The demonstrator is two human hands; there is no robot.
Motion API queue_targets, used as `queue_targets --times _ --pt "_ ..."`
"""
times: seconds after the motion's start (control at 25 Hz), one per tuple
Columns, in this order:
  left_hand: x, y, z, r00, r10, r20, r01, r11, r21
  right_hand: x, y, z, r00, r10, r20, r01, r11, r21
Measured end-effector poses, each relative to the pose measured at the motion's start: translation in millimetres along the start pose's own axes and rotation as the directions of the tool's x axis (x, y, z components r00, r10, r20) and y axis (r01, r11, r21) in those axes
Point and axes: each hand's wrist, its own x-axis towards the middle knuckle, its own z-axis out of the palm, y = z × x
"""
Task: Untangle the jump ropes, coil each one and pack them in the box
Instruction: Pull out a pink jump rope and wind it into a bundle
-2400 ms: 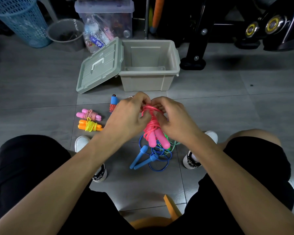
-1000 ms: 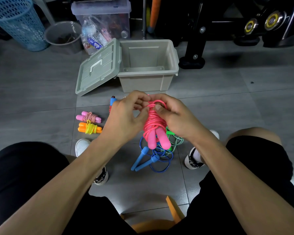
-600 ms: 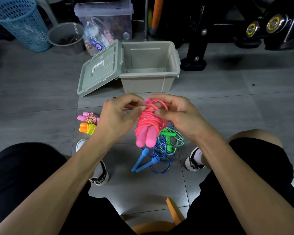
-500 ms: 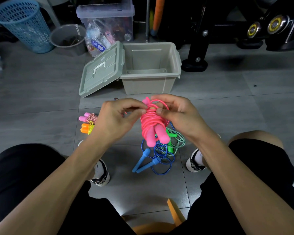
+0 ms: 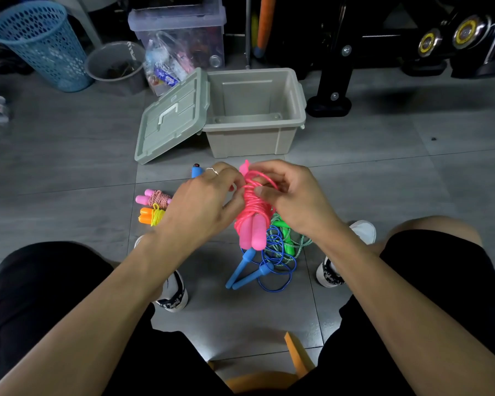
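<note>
Right hand (image 5: pixel 295 201) pinches the top loops of the pink jump rope (image 5: pixel 253 210), thumb pressed on the coil. Left hand (image 5: pixel 203 204) grips the same bundle from the other side, fingers curled. Pink handles hang down, above the blue jump rope (image 5: pixel 269 270) and green jump rope (image 5: pixel 287 238) tangled on the floor. Two coiled ropes lie left: pink-handled (image 5: pixel 153 198), orange-handled (image 5: pixel 152 216). Grey box (image 5: pixel 252 141) open behind, lid (image 5: pixel 172 115) leaning against it.

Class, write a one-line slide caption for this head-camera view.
Both hands, left and right, wind the pink jump rope above tangled ropes; the open grey box waits.
</note>
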Motion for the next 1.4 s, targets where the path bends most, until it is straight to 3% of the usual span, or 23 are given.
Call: queue_targets --times 0.12,0.24,0.36,0.48,0.64,0.72,0.8,0.88,0.96,1.0,1.08,1.24,1.32,1.4 --pt "-0.9 1.7 1.7 1.000 -0.012 -0.002 0.012 0.999 0.036 -0.3 3.0 0.8 0.998 -0.043 0.044 0.049 0.988 -0.144" --pt "-4.4 6.7 0.1 0.999 0.031 -0.041 -0.029 0.999 0.046 -0.3 1.6 -4.1 0.996 -0.091 0.023 0.094 0.982 -0.164" --pt "-8.8 7.7 5.2 0.997 0.046 -0.057 -0.044 0.998 0.035 -2.1 -1.2 -9.5 0.971 -0.237 0.046 0.239 0.923 -0.302" --pt "-10.8 -2.1 12.2 0.996 -0.016 -0.089 0.007 0.995 -0.095 -4.4 -1.2 -8.1 0.955 -0.274 0.113 0.296 0.879 -0.374" --pt "-10.7 -5.2 16.5 0.989 -0.079 -0.128 0.039 0.956 -0.289 -1.8 -1.1 -7.8 0.956 -0.288 0.048 0.287 0.900 -0.327" --pt "-10.9 -1.1 17.4 0.971 -0.222 -0.093 0.154 0.870 -0.468 -1.3 0.0 -7.2 0.957 -0.289 -0.008 0.275 0.918 -0.286" --pt "-8.6 2.7 20.3 0.893 -0.450 0.011 0.354 0.687 -0.635 -0.8 0.9 -5.8 0.958 -0.281 -0.052 0.263 0.938 -0.227" --pt "-3.1 5.0 19.8 0.731 -0.601 0.323 0.585 0.308 -0.750 -1.1 0.6 -3.7 0.962 -0.267 -0.058 0.256 0.954 -0.154" --pt "-0.2 1.0 18.0 0.610 -0.467 0.640 0.696 -0.071 -0.715 -0.6 0.7 -3.0 0.972 -0.236 -0.007 0.234 0.969 -0.083" --pt "-0.2 -0.9 16.7 0.600 -0.378 0.705 0.702 -0.175 -0.691 -0.3 1.6 -2.7 0.976 -0.216 0.034 0.218 0.974 -0.067" --pt "-1.1 -4.8 16.1 0.630 -0.317 0.709 0.675 -0.227 -0.702 0.0 4.1 -0.6 0.978 -0.186 0.096 0.195 0.977 -0.085" --pt "-2.1 -7.2 21.2 0.667 -0.435 0.605 0.622 -0.121 -0.773 0.9 3.5 0.0 0.945 -0.317 0.086 0.325 0.865 -0.383" --pt "-3.0 -7.3 25.7 0.623 -0.540 0.566 0.608 -0.121 -0.784 1.4 0.6 0.9 0.927 -0.359 0.110 0.365 0.789 -0.495" --pt "-5.2 -6.6 29.9 0.582 -0.614 0.533 0.633 -0.069 -0.771 0.9 -1.9 3.8 0.935 -0.310 0.174 0.355 0.789 -0.502"
